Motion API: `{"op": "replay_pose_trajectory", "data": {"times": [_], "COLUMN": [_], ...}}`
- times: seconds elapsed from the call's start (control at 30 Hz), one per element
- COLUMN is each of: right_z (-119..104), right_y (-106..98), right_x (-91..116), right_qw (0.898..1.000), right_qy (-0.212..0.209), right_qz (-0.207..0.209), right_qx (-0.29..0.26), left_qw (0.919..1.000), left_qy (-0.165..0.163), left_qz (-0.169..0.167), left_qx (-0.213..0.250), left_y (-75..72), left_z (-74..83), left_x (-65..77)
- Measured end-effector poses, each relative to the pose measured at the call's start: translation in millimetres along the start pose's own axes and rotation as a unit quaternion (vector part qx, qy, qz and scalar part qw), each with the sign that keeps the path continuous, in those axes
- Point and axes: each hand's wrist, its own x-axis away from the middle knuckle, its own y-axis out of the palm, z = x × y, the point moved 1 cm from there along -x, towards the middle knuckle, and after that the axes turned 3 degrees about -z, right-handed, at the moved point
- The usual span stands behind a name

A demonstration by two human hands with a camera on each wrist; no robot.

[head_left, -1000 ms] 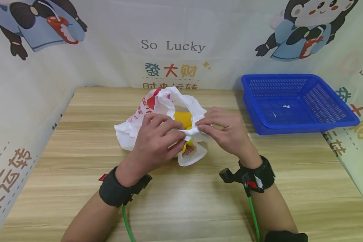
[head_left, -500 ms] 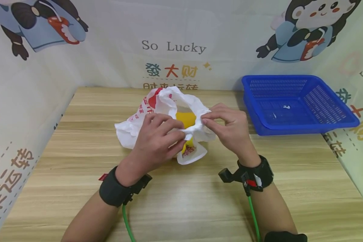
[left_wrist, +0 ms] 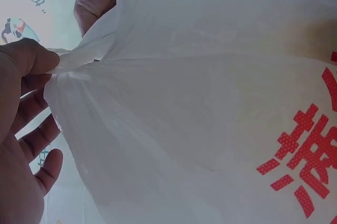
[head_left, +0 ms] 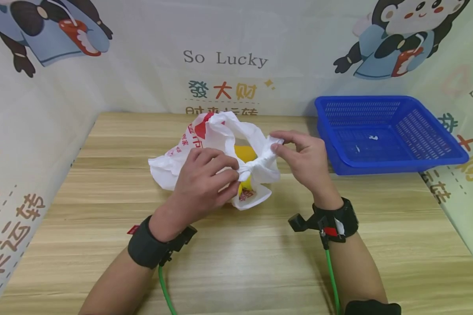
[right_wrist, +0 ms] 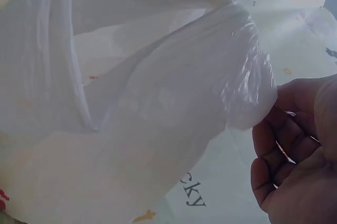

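Observation:
A white plastic bag with red print lies on the table, its mouth gathered between the two hands. Inside the opening shows a smooth yellow thing, mostly hidden by the plastic. My left hand pinches the gathered plastic between thumb and finger; in the left wrist view the bag fans out in creases from that pinch. Held between the right thumb and index finger is a twisted, loose end of the bag, with the right hand pulling it out to the right. The right wrist view shows that hand at the end of the stretched plastic.
A blue perforated plastic basket stands at the back right of the wooden table, with small white scraps on its floor. Behind rises a printed cloth backdrop. Green cables run from both wrist cameras.
My right hand has moved right and slightly up, drawing the pinched end of the bag away from the left hand. The left hand keeps its grip almost in place.

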Motion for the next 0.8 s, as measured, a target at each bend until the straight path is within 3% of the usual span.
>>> {"op": "replay_pose_trajectory", "data": {"times": [0.27, 0.43, 0.63, 0.8], "right_z": [6.4, 8.2, 8.2, 10.1], "right_y": [-0.3, -0.4, -1.9, -4.1], "right_x": [-2.8, -3.3, -3.6, -4.4], "right_qw": [1.000, 0.999, 0.997, 0.996], "right_qy": [0.016, 0.029, 0.023, 0.032], "right_qz": [0.005, -0.021, -0.063, -0.052], "right_qx": [-0.012, -0.010, 0.028, 0.069], "left_qw": [0.9993, 0.9982, 0.9976, 0.9963], "left_qy": [-0.015, -0.031, -0.050, -0.072], "left_qz": [0.034, 0.049, 0.045, 0.045], "left_qx": [0.011, 0.018, 0.015, 0.009], "left_y": [-1.7, -1.2, -4.2, -5.3], "left_z": [-4.2, -7.6, -13.1, -21.1], "left_x": [0.6, 1.5, 1.9, 4.0]}}
